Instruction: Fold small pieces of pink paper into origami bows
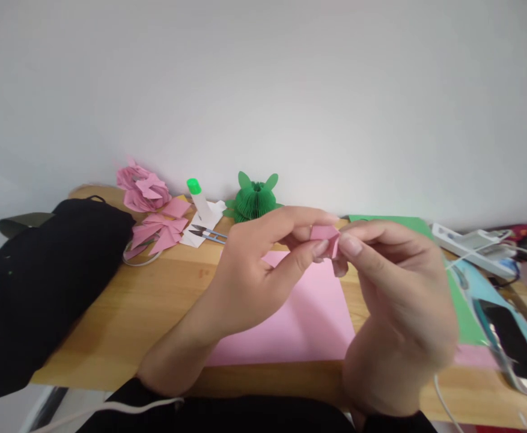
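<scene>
Both hands are raised over the wooden table (123, 313) and pinch one small folded pink paper piece (325, 236) between them. My left hand (254, 276) grips it from the left with thumb and fingers closed. My right hand (398, 300) grips it from the right with fingertips pressed together. Under the hands lies a flat pink paper sheet (299, 325).
A black bag (42, 282) fills the table's left end. At the back lie pink folded paper flowers (148, 207), a glue stick with a green cap (199, 198), small snips (207, 234) and a green paper ornament (255, 201). A green sheet (459, 300), power strip (470, 246), cables and phone (511, 343) sit right.
</scene>
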The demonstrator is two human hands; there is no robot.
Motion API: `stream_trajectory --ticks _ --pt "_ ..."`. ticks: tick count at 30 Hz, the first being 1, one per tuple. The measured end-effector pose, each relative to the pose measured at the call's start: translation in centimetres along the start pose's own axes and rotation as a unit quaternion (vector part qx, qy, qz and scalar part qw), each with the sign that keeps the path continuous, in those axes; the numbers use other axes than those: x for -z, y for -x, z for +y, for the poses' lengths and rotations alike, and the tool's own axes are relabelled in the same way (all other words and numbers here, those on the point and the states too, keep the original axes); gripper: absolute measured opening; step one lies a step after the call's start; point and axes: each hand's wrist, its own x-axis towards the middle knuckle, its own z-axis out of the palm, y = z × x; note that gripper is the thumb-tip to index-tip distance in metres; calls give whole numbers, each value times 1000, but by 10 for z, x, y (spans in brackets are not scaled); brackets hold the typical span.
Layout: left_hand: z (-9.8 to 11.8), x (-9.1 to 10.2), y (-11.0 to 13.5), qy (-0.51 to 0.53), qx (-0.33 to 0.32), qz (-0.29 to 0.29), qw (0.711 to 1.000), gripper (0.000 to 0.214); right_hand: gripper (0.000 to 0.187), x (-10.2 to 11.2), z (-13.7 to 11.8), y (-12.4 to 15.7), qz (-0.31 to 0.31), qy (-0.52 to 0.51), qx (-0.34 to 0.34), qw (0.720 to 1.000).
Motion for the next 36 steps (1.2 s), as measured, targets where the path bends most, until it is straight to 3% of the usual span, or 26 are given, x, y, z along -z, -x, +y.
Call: stream_trajectory --ticks 9,25,36 --pt "-2 4 0 -62 -53 -21 996 26 9 5 -1 0 -31 18 -16 999" --pt "2 5 1 -118 -12 -37 992 23 12 6 -2 -1 -28 50 -40 998" --pt "2 7 0 -114 -37 -45 992 23 15 5 0 0 -30 49 -33 998"
